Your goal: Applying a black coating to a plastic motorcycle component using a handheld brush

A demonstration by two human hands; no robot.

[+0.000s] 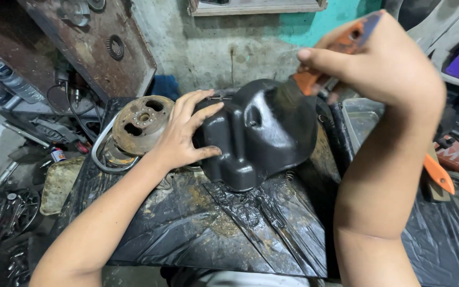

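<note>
A glossy black metal engine cover lies on a bench wrapped in black plastic sheeting. My left hand rests flat on the cover's left side, fingers spread, steadying it. My right hand grips an orange-handled paintbrush, whose dark bristles touch the cover's upper right surface.
A rusty round flywheel part with a cable loop sits left of the cover. A clear plastic tub stands at right. A rusty metal panel leans at back left. Bottles, tools and scrap clutter the floor left. An orange-handled tool lies right.
</note>
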